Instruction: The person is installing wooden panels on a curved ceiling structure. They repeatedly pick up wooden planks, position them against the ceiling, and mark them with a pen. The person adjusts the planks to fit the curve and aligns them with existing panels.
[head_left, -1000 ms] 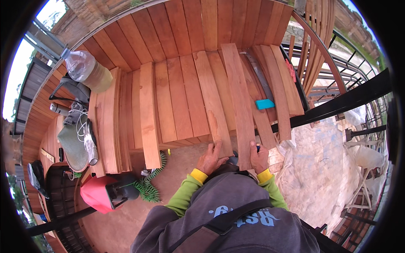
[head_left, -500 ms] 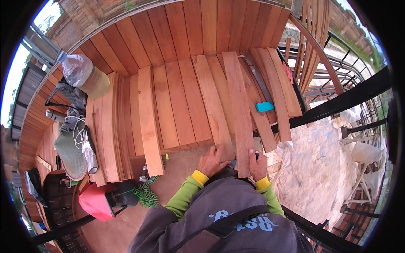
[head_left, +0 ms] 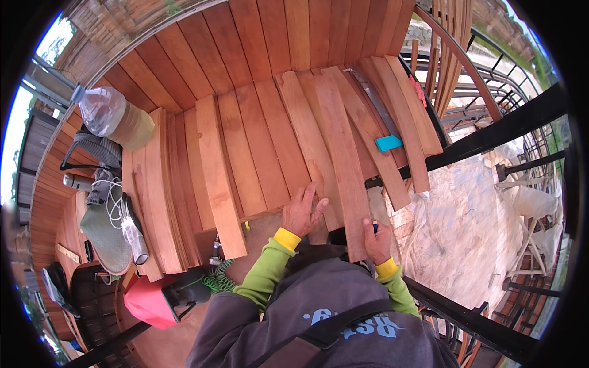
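My left hand (head_left: 302, 211) is open, thumb and fingers apart, at the near end of a reddish wooden plank (head_left: 310, 144). My right hand (head_left: 376, 240) is closed around a slim dark-blue pencil (head_left: 375, 226), with the rest of it hidden in the fingers. It sits against the right edge of another loose plank (head_left: 343, 165), whose near end reaches my body. This plank lies slantwise over other boards. Further right are a metal ruler-like strip (head_left: 374, 98) and a turquoise block (head_left: 388, 143).
Slatted wooden bench seating curves around me. At left stand a plastic bottle (head_left: 113, 116) with liquid, stacked planks (head_left: 162, 196) and a pale cable (head_left: 110, 199). Below are a red-and-black item (head_left: 150, 305) and a green coiled hose (head_left: 218, 277). A black metal rail (head_left: 503, 135) crosses at right.
My left hand has come away from the plank beside my right hand, moving left and outward with fingers spreading. That plank's far end has swung left, uncovering the board beside it.
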`<action>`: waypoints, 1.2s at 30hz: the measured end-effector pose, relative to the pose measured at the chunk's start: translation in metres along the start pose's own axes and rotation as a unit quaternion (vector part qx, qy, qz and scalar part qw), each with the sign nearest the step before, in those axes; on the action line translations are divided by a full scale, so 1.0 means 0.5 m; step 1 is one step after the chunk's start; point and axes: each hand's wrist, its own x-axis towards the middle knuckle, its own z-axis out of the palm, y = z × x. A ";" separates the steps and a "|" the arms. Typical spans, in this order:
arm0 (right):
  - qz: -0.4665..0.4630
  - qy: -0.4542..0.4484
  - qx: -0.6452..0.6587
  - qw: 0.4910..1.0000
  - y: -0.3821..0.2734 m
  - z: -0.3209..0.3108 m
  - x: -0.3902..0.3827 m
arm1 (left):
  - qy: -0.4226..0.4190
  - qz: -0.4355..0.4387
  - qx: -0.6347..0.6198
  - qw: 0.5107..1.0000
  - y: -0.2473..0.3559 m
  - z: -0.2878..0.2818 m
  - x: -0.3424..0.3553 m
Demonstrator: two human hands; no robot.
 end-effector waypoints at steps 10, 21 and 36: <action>-0.037 -0.093 -0.003 0.995 -0.053 0.031 0.083 | 0.159 0.045 -0.057 0.985 -0.141 0.035 0.262; -0.041 -0.112 -0.002 0.993 0.016 0.073 0.160 | 0.054 0.029 -0.037 0.997 -0.139 0.034 0.315; -0.027 -0.080 -0.015 0.996 -0.013 0.099 0.158 | 0.049 0.022 -0.078 0.995 -0.134 0.044 0.333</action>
